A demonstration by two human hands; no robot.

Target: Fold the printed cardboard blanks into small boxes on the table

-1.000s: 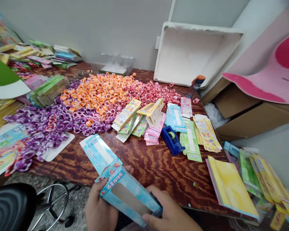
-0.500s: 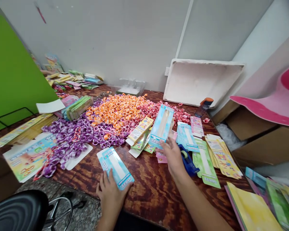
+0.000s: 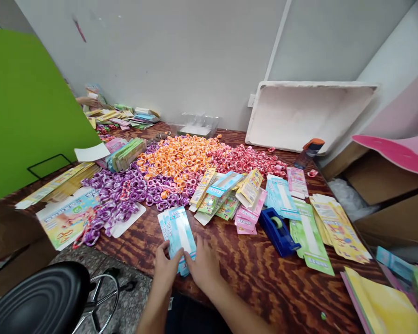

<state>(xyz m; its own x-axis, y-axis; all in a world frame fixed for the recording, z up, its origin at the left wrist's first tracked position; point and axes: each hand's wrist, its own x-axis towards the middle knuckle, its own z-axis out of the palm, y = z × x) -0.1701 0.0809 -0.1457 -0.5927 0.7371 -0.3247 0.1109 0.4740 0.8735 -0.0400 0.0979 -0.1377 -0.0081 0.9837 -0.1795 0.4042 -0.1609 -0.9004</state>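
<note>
In front of me at the table edge, a light-blue flat cardboard box (image 3: 183,227) with a long pale window strip is between my hands. It seems to overlap another blue piece on its left side. My left hand (image 3: 166,262) grips its lower left edge, thumb on top. My right hand (image 3: 205,263) holds the lower right edge, its thumb close to the left one. Beyond them, a blue box (image 3: 225,183) lies on a heap of boxes, with a yellow box (image 3: 250,188) and pink boxes (image 3: 249,214) beside it.
Purple rings (image 3: 125,185), orange rings (image 3: 179,155) and red rings (image 3: 245,157) are heaped across the table. A blue tape dispenser (image 3: 278,234), green flat boxes (image 3: 310,236) and a bottle (image 3: 308,153) stand or lie at right. A black stool (image 3: 38,297) is at lower left.
My right hand has let go of a blue box, which now lies on the heap, and has come left to the blue box at my left hand. The view has shifted slightly.
</note>
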